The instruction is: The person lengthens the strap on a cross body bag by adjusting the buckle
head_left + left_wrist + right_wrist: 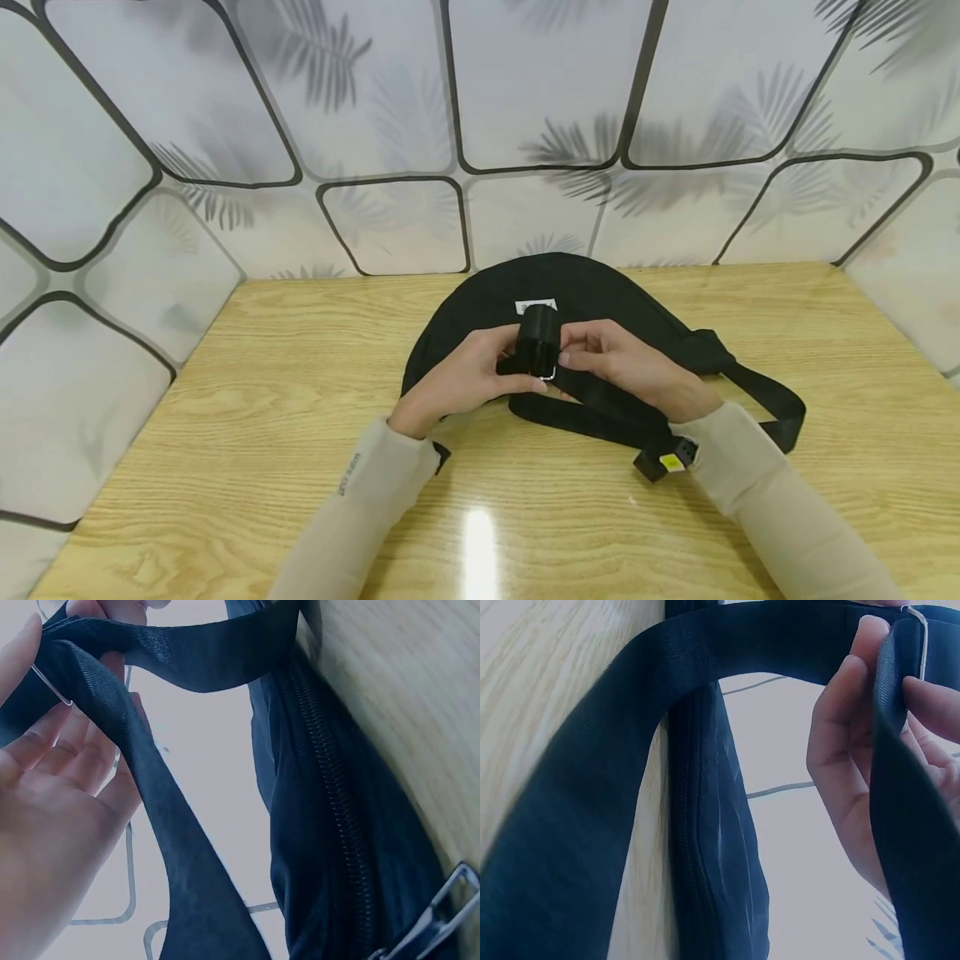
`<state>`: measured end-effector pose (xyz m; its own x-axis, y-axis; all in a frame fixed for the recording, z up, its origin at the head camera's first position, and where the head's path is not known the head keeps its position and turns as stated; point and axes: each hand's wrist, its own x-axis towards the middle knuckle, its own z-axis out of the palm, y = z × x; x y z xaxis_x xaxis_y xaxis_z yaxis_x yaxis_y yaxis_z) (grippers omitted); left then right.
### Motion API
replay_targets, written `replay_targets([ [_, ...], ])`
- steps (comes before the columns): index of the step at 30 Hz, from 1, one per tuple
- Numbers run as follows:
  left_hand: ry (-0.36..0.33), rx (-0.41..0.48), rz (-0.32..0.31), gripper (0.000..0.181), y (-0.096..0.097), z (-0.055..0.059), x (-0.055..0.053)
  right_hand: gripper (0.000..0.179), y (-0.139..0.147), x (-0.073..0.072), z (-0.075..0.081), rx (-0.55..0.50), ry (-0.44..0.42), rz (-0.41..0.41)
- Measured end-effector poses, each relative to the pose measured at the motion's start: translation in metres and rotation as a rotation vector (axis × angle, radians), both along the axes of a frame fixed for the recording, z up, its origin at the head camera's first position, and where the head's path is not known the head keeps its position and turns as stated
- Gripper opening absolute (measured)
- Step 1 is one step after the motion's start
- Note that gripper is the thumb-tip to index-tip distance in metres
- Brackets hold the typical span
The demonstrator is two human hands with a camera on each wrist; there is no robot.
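The left hand (476,367), thumb and fingers nearly together, pinches a black strap (202,652) by its metal loop (925,645); the black bag (570,275) lies mid-way along the table's (300,358) far edge; the right hand (622,362) pinches the strap too.

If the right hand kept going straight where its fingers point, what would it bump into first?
The black strap, which the right hand pinches. Beyond it, the left hand seems next in line, though depth is hard to judge.
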<state>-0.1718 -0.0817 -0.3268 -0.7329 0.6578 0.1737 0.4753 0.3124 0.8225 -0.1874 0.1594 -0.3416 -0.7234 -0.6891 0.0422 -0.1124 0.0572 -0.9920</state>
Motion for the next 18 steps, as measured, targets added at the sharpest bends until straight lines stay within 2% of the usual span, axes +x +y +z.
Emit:
replay_targets([
  [4,-0.016,0.0,0.0,0.041,0.0013,-0.0003,0.0005,0.014,0.0,-0.0002,0.0008,0.001,-0.008,-0.003],
  [10,-0.036,-0.053,-0.005,0.052,0.0,-0.0007,0.0004,0.007,0.0011,0.0023,0.0043,0.04,0.007,-0.076],
  [16,-0.003,-0.074,0.051,0.028,-0.004,-0.0004,-0.0004,0.008,-0.0025,0.0033,0.0077,0.027,-0.008,-0.121],
  [18,0.017,-0.073,0.064,0.026,-0.0046,-0.0003,-0.0012,0.015,-0.0031,0.0038,0.008,0.012,-0.008,-0.13],
])
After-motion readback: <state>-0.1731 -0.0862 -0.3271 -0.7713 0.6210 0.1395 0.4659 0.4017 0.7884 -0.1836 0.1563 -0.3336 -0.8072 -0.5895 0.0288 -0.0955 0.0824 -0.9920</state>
